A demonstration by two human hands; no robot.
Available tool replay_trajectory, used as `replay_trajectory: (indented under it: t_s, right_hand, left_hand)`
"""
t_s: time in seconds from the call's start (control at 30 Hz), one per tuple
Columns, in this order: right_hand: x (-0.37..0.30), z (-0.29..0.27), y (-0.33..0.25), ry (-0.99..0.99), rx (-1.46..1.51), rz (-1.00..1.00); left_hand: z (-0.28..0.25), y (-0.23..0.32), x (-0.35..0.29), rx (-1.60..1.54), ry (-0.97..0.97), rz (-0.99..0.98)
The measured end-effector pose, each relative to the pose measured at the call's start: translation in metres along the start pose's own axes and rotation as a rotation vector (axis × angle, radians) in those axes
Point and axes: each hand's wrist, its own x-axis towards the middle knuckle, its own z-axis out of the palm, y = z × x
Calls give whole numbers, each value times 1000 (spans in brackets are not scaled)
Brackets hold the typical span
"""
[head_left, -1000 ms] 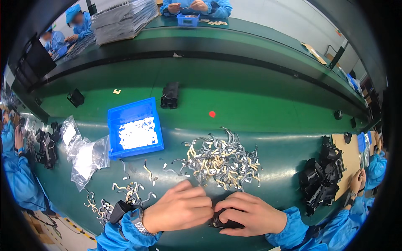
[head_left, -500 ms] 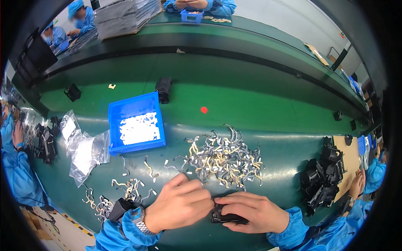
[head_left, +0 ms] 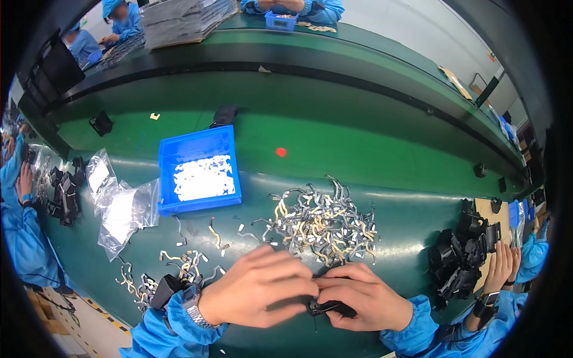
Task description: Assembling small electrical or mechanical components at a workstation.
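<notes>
Step in hand looks like close two-handed fitting or adjusting work on a small black moulded-plastic part point(head_left: 341, 307), held low in front of the person, above the dark green smooth tabletop point(head_left: 400, 238). Right hand point(head_left: 370, 301) is clamped on the part, fingers over the top, thumb on the near side, so much of it is covered. Left hand point(head_left: 262, 289) comes in from the other side, its fingers curled toward the thumb and fingertips right at the part's left end, by the right fingertips; cannot tell whether they pinch anything, contact point hidden. Next move seems to call for a firm right grip and fine left fingertip control, since the part is small and there's little room between the hands. Part lies under the right palm and fingers, left end poking out just beside the left fingertips. Loose pile of short grey and cream cables with white connectors point(head_left: 325, 224) sits just beyond both hands; smaller scatter of similar cables point(head_left: 185, 262) is beyond the left wrist. Blue rectangular open plastic bin point(head_left: 194, 146) with small white pieces point(head_left: 205, 179) stands farther off, left; heaped black plastic housings point(head_left: 459, 256) well to the right.
</notes>
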Motion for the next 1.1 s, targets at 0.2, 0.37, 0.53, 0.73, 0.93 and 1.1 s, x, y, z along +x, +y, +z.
replay_trajectory:
  t_s: [0.2, 0.37, 0.53, 0.73, 0.93, 1.1]
  right_hand:
    - [-5, 8, 9, 8, 222, -7]
    - [7, -3, -2, 68, 107, -23]
    - [0, 5, 5, 116, 47, -56]
    - [-1, 8, 3, 161, 40, -35]
    - [-1, 6, -4, 166, 18, -11]
    - [0, 6, -12, 199, -33, 16]
  left_hand:
    - [15, -6, -4, 32, -55, 65]
    - [17, -8, -6, 42, -35, 90]
    - [17, -5, -5, 34, -38, 83]
    - [12, -2, -4, -3, -68, 61]
    - [14, -7, -6, -49, -65, 66]
    - [17, -7, -4, -59, -51, 68]
